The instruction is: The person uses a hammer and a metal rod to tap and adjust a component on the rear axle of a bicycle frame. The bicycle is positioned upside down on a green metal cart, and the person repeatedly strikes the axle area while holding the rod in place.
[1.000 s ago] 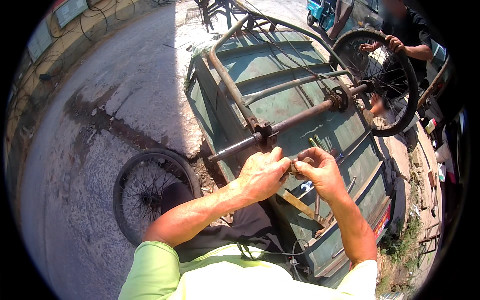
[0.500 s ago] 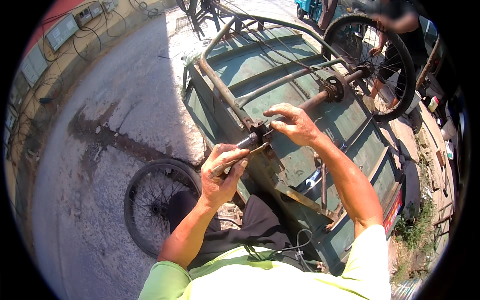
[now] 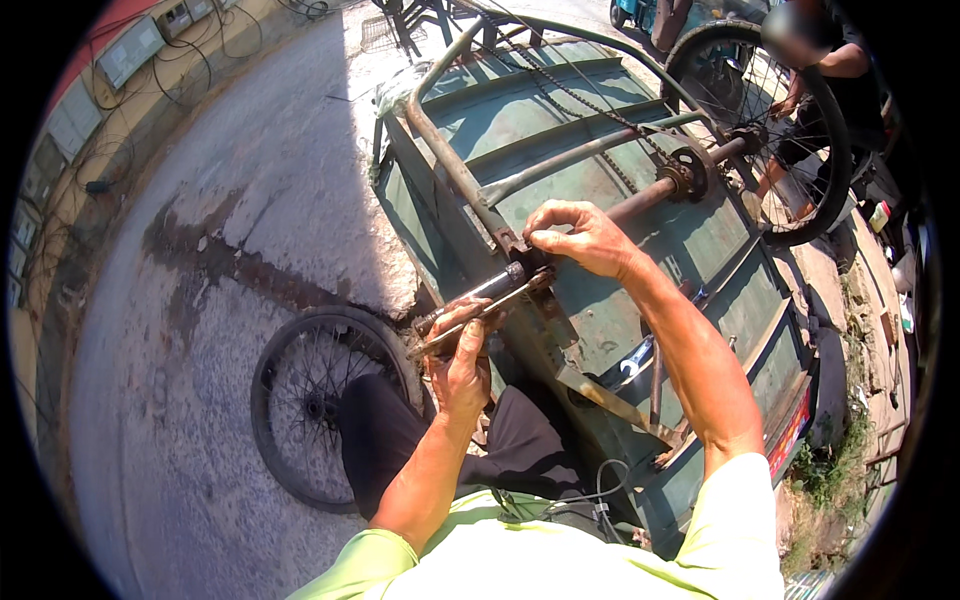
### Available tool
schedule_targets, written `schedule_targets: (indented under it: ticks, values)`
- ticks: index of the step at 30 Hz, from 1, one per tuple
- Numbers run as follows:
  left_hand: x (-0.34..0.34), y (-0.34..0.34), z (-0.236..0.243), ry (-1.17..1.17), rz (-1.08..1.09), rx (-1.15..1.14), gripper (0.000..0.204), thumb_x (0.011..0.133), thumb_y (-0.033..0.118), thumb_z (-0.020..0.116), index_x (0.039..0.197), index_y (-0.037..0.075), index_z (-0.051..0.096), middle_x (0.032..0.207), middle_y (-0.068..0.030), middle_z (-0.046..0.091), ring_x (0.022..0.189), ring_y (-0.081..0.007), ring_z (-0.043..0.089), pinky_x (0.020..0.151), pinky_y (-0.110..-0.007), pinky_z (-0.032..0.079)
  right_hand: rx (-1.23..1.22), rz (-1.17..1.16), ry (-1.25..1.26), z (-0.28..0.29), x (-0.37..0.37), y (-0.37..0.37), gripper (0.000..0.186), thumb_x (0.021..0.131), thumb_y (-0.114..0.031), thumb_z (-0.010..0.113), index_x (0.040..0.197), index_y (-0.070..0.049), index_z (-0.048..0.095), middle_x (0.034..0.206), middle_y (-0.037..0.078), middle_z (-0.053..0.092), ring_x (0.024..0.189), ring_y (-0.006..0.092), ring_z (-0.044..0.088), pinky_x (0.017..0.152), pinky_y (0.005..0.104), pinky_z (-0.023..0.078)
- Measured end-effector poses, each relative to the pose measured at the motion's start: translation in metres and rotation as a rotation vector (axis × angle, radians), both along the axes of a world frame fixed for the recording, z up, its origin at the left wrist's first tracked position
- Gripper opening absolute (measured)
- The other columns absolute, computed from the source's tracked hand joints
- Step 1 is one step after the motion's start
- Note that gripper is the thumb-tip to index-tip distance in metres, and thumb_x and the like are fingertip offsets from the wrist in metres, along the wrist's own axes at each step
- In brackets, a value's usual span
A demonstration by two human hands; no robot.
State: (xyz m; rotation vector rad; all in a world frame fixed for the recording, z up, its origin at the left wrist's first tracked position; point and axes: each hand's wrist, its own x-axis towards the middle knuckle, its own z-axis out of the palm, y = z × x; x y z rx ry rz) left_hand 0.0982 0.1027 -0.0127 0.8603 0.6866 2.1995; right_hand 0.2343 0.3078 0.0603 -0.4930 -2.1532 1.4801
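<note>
My left hand (image 3: 460, 360) grips a long, thin metal tool (image 3: 505, 300), slanted along the axle end (image 3: 482, 290) toward a rusty bracket (image 3: 535, 275). My right hand (image 3: 590, 240) is just above that bracket, thumb and forefinger curled together; whatever is between them is too small to make out. The axle shaft (image 3: 640, 200) crosses the upturned green cart bed (image 3: 560, 190), with a sprocket (image 3: 678, 178) and chain (image 3: 630, 130) farther along it. A silver wrench (image 3: 635, 358) lies on the bed below my right forearm.
A loose spoked wheel (image 3: 265, 400) lies on the pavement (image 3: 190, 330) at left. A co-worker (image 3: 850, 95) is beside the raised wheel (image 3: 830, 140) at upper right. A wall with meter boxes (image 3: 125, 55) runs along the left; rubble and weeds (image 3: 830, 470) edge the right.
My hands have parted from where they met a second ago. The left moved down-left with the tool along the axle; the right rose to the bracket, its fingers curling tighter since half a second ago.
</note>
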Motion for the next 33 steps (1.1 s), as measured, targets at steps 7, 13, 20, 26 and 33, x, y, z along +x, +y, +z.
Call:
schedule_targets:
  ticks: [7, 13, 20, 26, 33]
  values:
    - [0.005, 0.004, 0.026, 0.312, 0.201, -0.103, 0.016, 0.095, -0.003, 0.062, 0.110, 0.001, 0.065, 0.113, -0.0127, 0.063, 0.103, -0.0217, 0.066, 0.088, -0.039, 0.059, -0.074, 0.004, -0.039, 0.006, 0.003, 0.001, 0.012, 0.091, -0.014, 0.067, 0.096, -0.004, 0.069, 0.101, 0.001, 0.066, 0.097, 0.0098, 0.058, 0.089, 0.0277, 0.048]
    - [-0.022, 0.027, 0.107, 0.781, -0.049, -0.278, 0.019, 0.092, -0.002, 0.065, 0.110, -0.001, 0.065, 0.097, -0.0079, 0.064, 0.080, -0.0168, 0.066, 0.073, -0.030, 0.054, -0.139, 0.091, -0.024, 0.004, 0.001, 0.008, 0.017, 0.091, -0.016, 0.065, 0.101, -0.003, 0.068, 0.105, 0.003, 0.067, 0.099, 0.0112, 0.059, 0.091, 0.0301, 0.048]
    - [0.016, 0.092, 0.171, 1.632, 0.007, -0.273, 0.012, 0.085, 0.010, 0.067, 0.090, 0.000, 0.063, 0.089, -0.0173, 0.061, 0.086, -0.0384, 0.063, 0.076, -0.045, 0.051, 0.179, -0.056, -0.060, -0.002, 0.024, 0.024, 0.033, 0.081, -0.017, 0.068, 0.111, -0.002, 0.067, 0.101, 0.005, 0.068, 0.094, 0.0135, 0.059, 0.086, 0.0324, 0.050]
    - [0.016, 0.083, 0.184, 1.717, -0.056, -0.293, 0.013, 0.086, 0.007, 0.066, 0.097, 0.001, 0.066, 0.093, -0.0148, 0.065, 0.087, -0.0315, 0.067, 0.076, -0.040, 0.054, 0.192, -0.002, -0.147, 0.004, 0.026, 0.024, 0.032, 0.083, -0.019, 0.067, 0.109, -0.001, 0.067, 0.101, 0.005, 0.069, 0.095, 0.0135, 0.059, 0.086, 0.0332, 0.050]
    - [-0.034, 0.004, 0.100, 0.536, -0.040, -0.103, 0.012, 0.093, -0.004, 0.063, 0.104, -0.001, 0.067, 0.099, -0.0044, 0.061, 0.091, -0.0134, 0.065, 0.077, -0.028, 0.058, -0.146, 0.097, -0.083, 0.014, 0.003, 0.015, 0.031, 0.091, -0.025, 0.065, 0.108, 0.000, 0.073, 0.104, 0.006, 0.072, 0.100, 0.0141, 0.063, 0.097, 0.0289, 0.045]
